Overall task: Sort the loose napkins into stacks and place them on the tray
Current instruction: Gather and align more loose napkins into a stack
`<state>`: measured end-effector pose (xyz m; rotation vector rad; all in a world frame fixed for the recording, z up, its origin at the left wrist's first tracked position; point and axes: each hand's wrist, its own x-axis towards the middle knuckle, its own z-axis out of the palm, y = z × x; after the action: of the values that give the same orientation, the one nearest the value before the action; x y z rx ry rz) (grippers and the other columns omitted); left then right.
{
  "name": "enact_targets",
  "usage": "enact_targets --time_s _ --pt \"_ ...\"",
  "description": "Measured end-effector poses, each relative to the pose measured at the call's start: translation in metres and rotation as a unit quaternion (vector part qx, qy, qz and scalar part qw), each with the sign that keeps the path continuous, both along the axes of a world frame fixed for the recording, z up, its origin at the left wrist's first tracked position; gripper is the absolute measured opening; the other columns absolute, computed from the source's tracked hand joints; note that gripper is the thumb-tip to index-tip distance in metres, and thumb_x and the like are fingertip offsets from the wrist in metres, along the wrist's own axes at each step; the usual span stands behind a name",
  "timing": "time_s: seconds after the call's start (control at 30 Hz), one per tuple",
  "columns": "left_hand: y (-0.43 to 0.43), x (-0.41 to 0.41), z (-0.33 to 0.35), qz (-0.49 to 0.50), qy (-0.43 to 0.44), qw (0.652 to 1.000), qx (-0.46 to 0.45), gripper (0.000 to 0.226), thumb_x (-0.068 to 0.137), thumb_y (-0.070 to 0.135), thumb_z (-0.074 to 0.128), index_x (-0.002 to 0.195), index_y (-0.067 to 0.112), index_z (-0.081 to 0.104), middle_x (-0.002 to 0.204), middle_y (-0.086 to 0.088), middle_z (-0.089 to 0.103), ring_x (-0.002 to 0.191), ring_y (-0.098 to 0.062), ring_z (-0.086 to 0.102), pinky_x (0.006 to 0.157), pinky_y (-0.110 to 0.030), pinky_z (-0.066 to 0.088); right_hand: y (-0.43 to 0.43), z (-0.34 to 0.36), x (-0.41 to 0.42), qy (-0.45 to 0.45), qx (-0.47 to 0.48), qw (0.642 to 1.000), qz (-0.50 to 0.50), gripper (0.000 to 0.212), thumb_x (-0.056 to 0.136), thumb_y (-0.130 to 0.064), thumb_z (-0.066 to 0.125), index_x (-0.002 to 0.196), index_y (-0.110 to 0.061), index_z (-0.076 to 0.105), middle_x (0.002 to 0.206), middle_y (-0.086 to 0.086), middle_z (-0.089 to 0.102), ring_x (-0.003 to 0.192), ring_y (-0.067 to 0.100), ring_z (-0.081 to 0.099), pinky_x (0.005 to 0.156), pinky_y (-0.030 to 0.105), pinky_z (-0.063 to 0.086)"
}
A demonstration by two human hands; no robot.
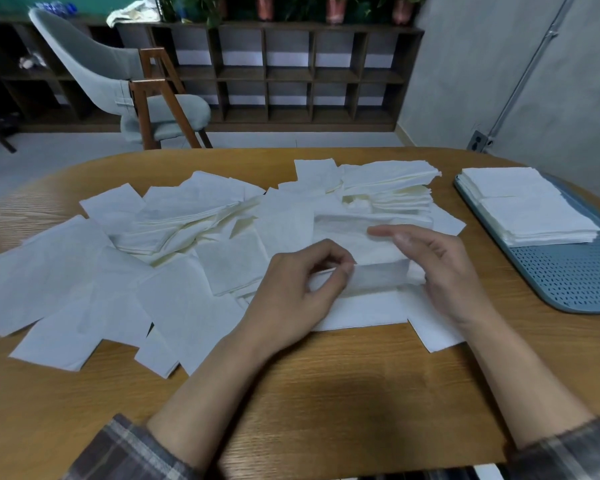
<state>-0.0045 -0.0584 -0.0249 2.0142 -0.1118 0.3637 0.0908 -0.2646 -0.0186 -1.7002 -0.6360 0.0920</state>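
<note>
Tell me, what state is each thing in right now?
Left hand: pinches the held stack's left end.
Right hand: straight fingers against its right end.
Held stack: between both hands, blurred.
Loose napkins: scattered over the table.
Tray: carries two neat stacks.

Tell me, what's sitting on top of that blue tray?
Two neat stacks of white napkins sit on the far part of the tray; its near part shows bare perforated surface. Whatever lies under the stacks is covered.
</note>
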Motion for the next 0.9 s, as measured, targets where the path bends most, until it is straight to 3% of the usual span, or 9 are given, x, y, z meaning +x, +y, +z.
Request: enact_targets --time_s 0.1,0.17,0.27,0.43,0.67,0.83,0.9 --pt "0.001 -0.001 0.004 0.009 -0.029 0.999 -0.027 0.009 0.103 0.019 0.068 0.103 0.02 0.077 0.1 0.016 0.077 0.105 -0.003 0.07 0.093 -0.02 0.051 0.0 -0.001 -0.004 0.006 -0.024 0.999 0.03 0.034 0.09 -0.046 0.073 0.113 -0.02 0.08 0.119 -0.006 0.078 0.124 0.01 0.067 0.104 0.022 0.048" --pt "0.002 -0.001 0.004 0.026 -0.037 0.997 -0.058 0.009 0.101 0.019 0.072 0.105 0.019 0.08 0.102 0.016 0.078 0.106 -0.003 0.071 0.095 -0.02 0.052 0.002 -0.002 -0.007 0.039 -0.013 0.999 0.026 0.024 0.088 -0.032 0.084 0.106 -0.017 0.082 0.109 -0.002 0.081 0.109 0.016 0.074 0.092 0.029 0.057" --pt "0.004 0.001 0.003 0.056 -0.026 0.994 -0.09 0.013 0.095 0.019 0.079 0.107 0.022 0.082 0.104 0.017 0.079 0.106 0.001 0.071 0.098 -0.019 0.053 0.003 0.0 -0.01 0.04 0.009 0.999 -0.02 0.02 0.08 -0.021 0.082 0.099 -0.016 0.082 0.101 -0.003 0.082 0.096 0.016 0.078 0.079 0.024 0.061" --pt "0.004 0.004 0.003 0.078 -0.021 0.991 -0.106 0.017 0.089 0.018 0.085 0.103 0.025 0.081 0.099 0.017 0.079 0.099 -0.002 0.073 0.092 -0.019 0.055 0.007 0.001 -0.015 0.101 -0.004 0.995 0.008 0.036 0.078 -0.025 0.083 0.111 -0.016 0.077 0.105 -0.002 0.081 0.098 0.015 0.078 0.079 0.024 0.061" --pt "0.004 0.005 0.003 0.094 -0.012 0.991 -0.096 0.015 0.088 0.02 0.087 0.1 0.026 0.081 0.097 0.021 0.078 0.097 0.001 0.073 0.091 -0.017 0.054 0.012 0.003 -0.018 0.091 -0.016 0.996 0.008 0.026 0.092 -0.017 0.077 0.116 -0.024 0.074 0.114 -0.006 0.079 0.109 0.011 0.074 0.091 0.028 0.06" --pt "0.005 0.005 0.004 0.109 -0.008 0.991 -0.084 0.012 0.087 0.025 0.087 0.098 0.026 0.084 0.095 0.022 0.079 0.097 0.005 0.072 0.09 -0.018 0.055 0.011 0.001 -0.016 0.08 -0.007 0.997 0.015 0.023 0.092 -0.011 0.077 0.113 -0.02 0.074 0.11 -0.005 0.078 0.105 0.012 0.074 0.081 0.024 0.059" --pt "0.006 0.005 0.003 0.116 -0.009 0.99 -0.082 0.014 0.085 0.027 0.088 0.099 0.027 0.084 0.094 0.022 0.078 0.097 0.005 0.071 0.087 -0.015 0.053 0.012 0.0 -0.015 0.069 -0.012 0.997 0.014 0.025 0.092 -0.011 0.078 0.113 -0.022 0.073 0.112 -0.005 0.076 0.107 0.014 0.073 0.084 0.026 0.059"
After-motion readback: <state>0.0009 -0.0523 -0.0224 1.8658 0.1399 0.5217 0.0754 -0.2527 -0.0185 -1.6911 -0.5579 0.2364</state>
